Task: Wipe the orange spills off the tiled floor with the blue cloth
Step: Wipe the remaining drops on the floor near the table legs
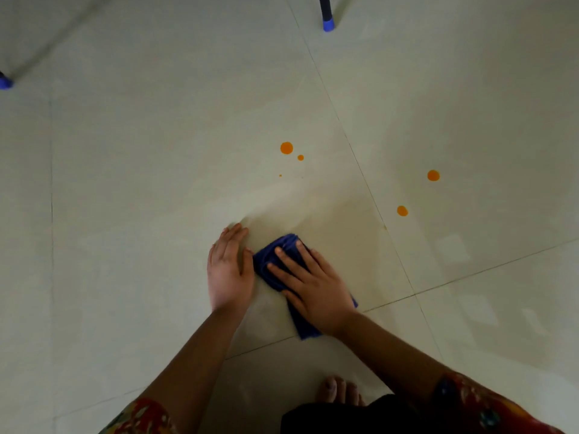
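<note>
Pressing flat on the blue cloth [263, 260], the right hand [313, 286] is lying just below frame centre, fingers spread and straight across the bunched fabric. Its grip is standing wide, nothing curled round the cloth. Cloth is sitting on the tiled floor [156, 183], folded thick, one end sticking out under the wrist toward the lower middle of the frame. The left hand [230, 270] is resting palm-down on bare tile just left of the cloth, fingers straight and together, grip wide and holding nothing. Its thumb is lying right at the cloth's left edge; contact not clear.

Orange spills are sitting above the hands, well apart from the cloth:
- large drop [286, 147] near centre
- small drop [300, 157] just beside it
- tiny speck [280, 175] below those two
- upper-right drop [433, 175] and lower-right drop [402, 210], both lying right of a grout line

Blue-capped furniture is standing at the edges: top leg [328, 25] at the upper edge, side leg [4, 83] at the far left. A bare foot [340, 391] is showing at bottom centre. A patterned left sleeve [144, 415] and right sleeve [470, 399] are showing along the bottom.
</note>
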A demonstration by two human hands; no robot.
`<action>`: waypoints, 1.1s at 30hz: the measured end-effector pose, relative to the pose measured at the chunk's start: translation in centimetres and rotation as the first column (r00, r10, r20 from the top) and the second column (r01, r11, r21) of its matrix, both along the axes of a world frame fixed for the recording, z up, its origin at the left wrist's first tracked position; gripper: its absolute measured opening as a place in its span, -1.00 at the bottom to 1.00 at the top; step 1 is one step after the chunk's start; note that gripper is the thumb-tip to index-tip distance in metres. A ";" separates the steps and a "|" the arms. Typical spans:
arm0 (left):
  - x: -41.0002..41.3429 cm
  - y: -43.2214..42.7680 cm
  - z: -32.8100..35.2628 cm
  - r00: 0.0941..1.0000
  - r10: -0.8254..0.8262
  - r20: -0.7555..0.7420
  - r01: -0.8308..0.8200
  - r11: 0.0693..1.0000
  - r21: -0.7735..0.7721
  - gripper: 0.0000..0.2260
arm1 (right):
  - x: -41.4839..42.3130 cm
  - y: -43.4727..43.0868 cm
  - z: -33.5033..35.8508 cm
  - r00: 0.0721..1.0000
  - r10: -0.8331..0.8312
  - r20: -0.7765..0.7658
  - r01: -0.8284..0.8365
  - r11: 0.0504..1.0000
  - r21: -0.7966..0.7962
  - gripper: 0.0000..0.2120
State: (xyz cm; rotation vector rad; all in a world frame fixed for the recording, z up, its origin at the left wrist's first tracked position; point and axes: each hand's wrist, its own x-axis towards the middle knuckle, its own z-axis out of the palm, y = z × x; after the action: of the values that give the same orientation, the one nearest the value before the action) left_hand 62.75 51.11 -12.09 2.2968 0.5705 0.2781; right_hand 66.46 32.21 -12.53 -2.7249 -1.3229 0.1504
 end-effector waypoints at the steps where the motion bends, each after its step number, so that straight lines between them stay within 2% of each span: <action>1: -0.8 0.0 -0.1 1.000 -0.024 -0.011 0.025 0.999 0.022 -0.59 | 0.4 -1.2 -0.1 1.000 0.027 0.016 -0.027 1.000 0.000 -0.50; 2: -1.4 0.1 -0.1 0.998 -0.057 -0.030 0.059 0.997 0.059 -0.57 | 1.4 -2.5 -0.2 1.000 -0.008 0.027 0.008 1.000 0.006 -0.50; 3: -1.8 0.1 -0.2 0.994 -0.090 -0.060 0.095 0.991 0.099 -0.57 | 2.7 -3.6 -0.2 0.992 -0.128 0.018 0.127 0.992 0.024 -0.50; 4: -2.1 0.0 -0.2 0.990 -0.113 -0.085 0.124 0.983 0.133 -0.56 | 4.2 -4.4 0.1 0.946 -0.322 -0.029 0.323 0.946 0.033 -0.49; 5: -2.1 -0.2 0.0 0.987 -0.121 -0.103 0.136 0.979 0.152 -0.56 | 5.6 -4.7 0.4 0.853 -0.516 -0.077 0.520 0.853 0.049 -0.47; 6: -2.0 -0.4 0.2 0.985 -0.125 -0.122 0.143 0.978 0.152 -0.55 | 6.2 -4.3 0.8 0.764 -0.636 -0.110 0.642 0.765 0.039 -0.45; 7: -1.6 -0.7 0.4 0.982 -0.132 -0.138 0.152 0.978 0.144 -0.54 | 6.1 -3.7 0.9 0.756 -0.645 -0.110 0.651 0.758 0.029 -0.44; 8: -1.4 -0.9 0.6 0.977 -0.146 -0.158 0.169 0.975 0.143 -0.53 | 5.2 -3.1 0.8 0.846 -0.529 -0.065 0.531 0.847 0.023 -0.45; 9: -1.0 -1.2 0.7 0.968 -0.181 -0.175 0.206 0.968 0.142 -0.51 | 3.6 -3.3 0.7 0.954 -0.301 -0.017 0.301 0.954 0.000 -0.47; 10: -0.7 -1.3 0.8 0.955 -0.226 -0.194 0.256 0.955 0.150 -0.49 | 1.9 -4.4 0.3 1.000 -0.027 0.010 0.027 0.999 -0.027 -0.49; 11: -0.3 -1.5 0.9 0.938 -0.274 -0.212 0.310 0.938 0.158 -0.47 | 0.5 -6.2 0.3 0.983 0.181 -0.018 -0.181 0.981 -0.061 -0.49; 12: 0.1 -1.5 0.9 0.922 -0.312 -0.228 0.353 0.920 0.170 -0.46 | 0.2 -8.2 0.5 0.958 0.282 -0.055 -0.286 0.955 -0.086 -0.49; 13: 0.5 -1.6 0.8 0.911 -0.336 -0.240 0.382 0.906 0.180 -0.46 | 0.8 -10.1 0.6 0.956 0.290 -0.052 -0.294 0.951 -0.099 -0.49; 14: 0.7 -1.7 0.8 0.904 -0.349 -0.247 0.398 0.898 0.186 -0.46 | 1.7 -11.5 0.5 0.976 0.216 -0.038 -0.219 0.969 -0.117 -0.49; 16: 1.0 -1.9 0.5 0.906 -0.343 -0.248 0.391 0.902 0.183 -0.46 | 4.4 -12.5 0.6 0.993 -0.114 -0.038 0.108 0.986 -0.126 -0.49; 17: 0.9 -2.0 0.4 0.913 -0.328 -0.244 0.374 0.911 0.175 -0.47 | 5.4 -11.9 0.8 0.956 -0.288 -0.058 0.280 0.952 -0.123 -0.49; 18: 0.9 -2.1 0.2 0.920 -0.312 -0.238 0.356 0.919 0.168 -0.47 | 5.8 -10.5 1.2 0.918 -0.390 -0.074 0.380 0.918 -0.116 -0.48; 19: 0.8 -2.4 0.0 0.923 -0.306 -0.233 0.347 0.923 0.164 -0.47 | 5.3 -9.1 1.3 0.908 -0.411 -0.078 0.402 0.910 -0.103 -0.47; 20: 0.8 -2.5 0.0 0.924 -0.307 -0.227 0.348 0.922 0.172 -0.47 | 4.1 -7.9 1.2 0.941 -0.328 -0.088 0.321 0.943 -0.083 -0.46; 21: 0.7 -2.7 0.2 0.924 -0.313 -0.222 0.353 0.919 0.176 -0.47 | 2.3 -7.6 1.0 0.988 -0.134 -0.077 0.129 0.989 -0.072 -0.47; 22: 0.8 -2.8 0.3 0.921 -0.324 -0.219 0.363 0.915 0.177 -0.47 | 0.5 -8.4 0.9 0.993 0.096 -0.071 -0.101 0.992 -0.073 -0.49; 23: 1.2 -2.9 0.6 0.918 -0.337 -0.211 0.375 0.910 0.176 -0.47 | 0.0 -10.2 1.2 0.957 0.277 -0.092 -0.284 0.955 -0.082 -0.50; 24: 1.4 -2.9 0.7 0.907 -0.359 -0.221 0.399 0.899 0.178 -0.48 | -0.2 -12.1 1.3 0.924 0.368 -0.105 -0.376 0.923 -0.076 -0.51; 25: 1.6 -2.9 0.8 0.897 -0.376 -0.233 0.421 0.888 0.184 -0.47 | 0.5 -13.9 1.3 0.929 0.359 -0.091 -0.367 0.926 -0.086 -0.51; 26: 2.0 -3.0 0.7 0.887 -0.395 -0.241 0.442 0.877 0.188 -0.47 | 1.6 -15.6 1.2 0.965 0.251 -0.080 -0.259 0.960 -0.106 -0.51; 27: 2.3 -3.2 0.6 0.875 -0.414 -0.250 0.462 0.869 0.179 -0.46 | 3.0 -17.0 1.0 0.995 0.068 -0.070 -0.075 0.990 -0.115 -0.49; 28: 2.7 -3.5 0.5 0.863 -0.437 -0.254 0.484 0.859 0.167 -0.45 | 4.5 -17.6 1.0 0.986 -0.155 -0.059 0.147 0.982 -0.122 -0.48; 30: 3.5 -4.2 0.1 0.830 -0.493 -0.262 0.541 0.825 0.163 -0.42 | 6.5 -16.0 1.3 0.855 -0.516 -0.052 0.509 0.854 -0.106 -0.46; 31: 3.8 -4.7 0.0 0.813 -0.518 -0.265 0.568 0.806 0.167 -0.41 | 6.6 -14.4 1.5 0.803 -0.593 -0.060 0.587 0.804 -0.091 -0.45; 32: 4.0 -5.1 -0.1 0.801 -0.532 -0.273 0.585 0.792 0.174 -0.40 | 6.1 -12.8 1.6 0.805 -0.590 -0.069 0.585 0.807 -0.077 -0.44; 33: 4.1 -5.3 -0.1 0.792 -0.537 -0.290 0.597 0.780 0.186 -0.37 | 5.0 -11.6 1.4 0.865 -0.494 -0.083 0.490 0.869 -0.067 -0.44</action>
State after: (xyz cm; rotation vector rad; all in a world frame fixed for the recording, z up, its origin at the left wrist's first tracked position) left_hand 66.87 45.79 -12.24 2.6585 -0.0998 -0.2190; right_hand 71.44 20.59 -11.08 -2.9428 -0.5677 0.2627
